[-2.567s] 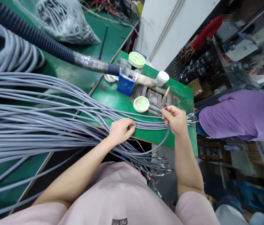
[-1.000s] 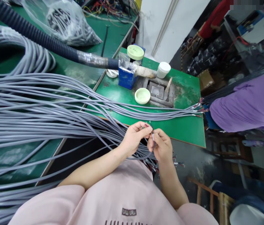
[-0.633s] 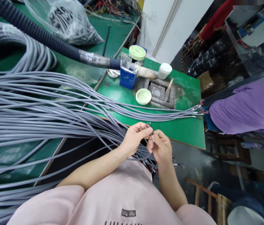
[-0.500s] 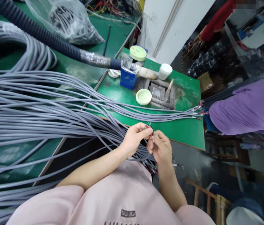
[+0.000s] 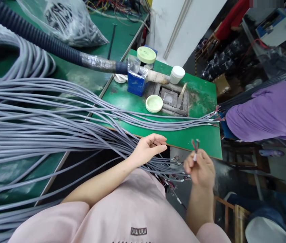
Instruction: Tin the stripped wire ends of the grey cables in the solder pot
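My right hand [image 5: 200, 167] pinches the end of a grey cable, out to the right past the bench edge. Dark and reddish stripped wires [image 5: 195, 145] stick up from its fingers above a white band. My left hand [image 5: 151, 148] hovers over the cable bundle, fingers loosely curved and thumb apart, holding nothing. Many grey cables [image 5: 82, 135] run from the left beneath it, their wire ends [image 5: 170, 184] hanging by my lap. Another group of grey cables [image 5: 158, 125] lies across the green bench, ends toward the right edge.
On the green bench [image 5: 204, 98] stand a soldering pot [image 5: 169, 97] with a brush, a shallow pale-green dish [image 5: 154, 103], a white jar [image 5: 177, 74] and a blue box [image 5: 136, 83] under a black hose [image 5: 64, 50]. A person in purple [image 5: 267, 111] is at the right.
My right hand has moved right, away from my left, carrying the cable end. My left hand has let go of the wires and its fingers have parted.
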Demonstrator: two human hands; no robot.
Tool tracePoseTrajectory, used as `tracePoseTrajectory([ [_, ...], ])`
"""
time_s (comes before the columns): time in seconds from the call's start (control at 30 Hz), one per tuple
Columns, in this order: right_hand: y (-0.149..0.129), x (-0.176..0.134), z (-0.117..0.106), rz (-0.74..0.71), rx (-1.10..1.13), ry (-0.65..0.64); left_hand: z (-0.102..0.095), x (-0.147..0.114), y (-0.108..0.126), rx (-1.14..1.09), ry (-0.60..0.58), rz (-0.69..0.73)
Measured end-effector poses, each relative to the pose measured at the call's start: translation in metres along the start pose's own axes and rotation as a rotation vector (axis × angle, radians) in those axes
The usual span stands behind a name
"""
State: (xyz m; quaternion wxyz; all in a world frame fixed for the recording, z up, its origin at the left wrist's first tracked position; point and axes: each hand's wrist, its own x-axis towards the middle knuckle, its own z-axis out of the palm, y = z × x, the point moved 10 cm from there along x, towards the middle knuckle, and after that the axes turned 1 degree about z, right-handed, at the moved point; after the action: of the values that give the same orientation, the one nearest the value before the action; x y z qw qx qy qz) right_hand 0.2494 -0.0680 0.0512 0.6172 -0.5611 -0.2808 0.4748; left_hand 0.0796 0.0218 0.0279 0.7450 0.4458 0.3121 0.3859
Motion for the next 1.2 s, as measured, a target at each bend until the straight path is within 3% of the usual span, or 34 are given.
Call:
tracePoseTrajectory([
  [0.07, -0.003, -0.011, -0.054, -0.013, -0.09, 0.144, -0.004, 0.003, 0.009, 0.258, -0.041, 0.102],
  [0.13, 0.011, -0.027, -0.113, 0.069, -0.266, 0.311, -0.009, 0.006, 0.026, 0.535, -0.038, 0.283],
  [0.23, 0.051, -0.058, -0.188, 0.401, -0.823, 0.468, -0.017, 0.011, 0.047, 0.916, 0.032, 0.503],
  [0.3, 0.075, -0.073, -0.211, 0.583, -1.118, 0.424, -0.021, 0.018, 0.047, 1.148, 0.063, 0.528],
  [0.4, 0.101, -0.072, -0.192, 0.592, -1.057, 0.267, -0.018, 0.028, 0.038, 1.398, 0.042, 0.524],
  [0.6, 0.098, -0.027, -0.074, 0.385, -0.724, -0.055, 0.0, 0.032, 0.024, 1.596, 0.015, 0.499],
  [0.77, 0.108, -0.003, 0.016, 0.412, -0.403, -0.322, 0.012, 0.029, 0.016, 1.604, -0.112, 0.446],
  [0.87, 0.105, 0.011, 0.049, 0.431, -0.109, -0.36, 0.014, 0.022, 0.024, 1.434, -0.227, 0.416],
  [0.97, 0.072, 0.04, 0.044, 0.276, 0.186, -0.187, 0.011, 0.014, 0.042, 1.183, -0.286, 0.381],
  [1.1, 0.021, 0.065, -0.004, 0.057, 0.389, 0.119, 0.006, 0.007, 0.053, 1.014, -0.323, 0.336],
  [1.2, -0.019, 0.062, -0.042, -0.172, 0.421, 0.269, 0.004, 0.005, 0.047, 0.986, -0.354, 0.315],
])
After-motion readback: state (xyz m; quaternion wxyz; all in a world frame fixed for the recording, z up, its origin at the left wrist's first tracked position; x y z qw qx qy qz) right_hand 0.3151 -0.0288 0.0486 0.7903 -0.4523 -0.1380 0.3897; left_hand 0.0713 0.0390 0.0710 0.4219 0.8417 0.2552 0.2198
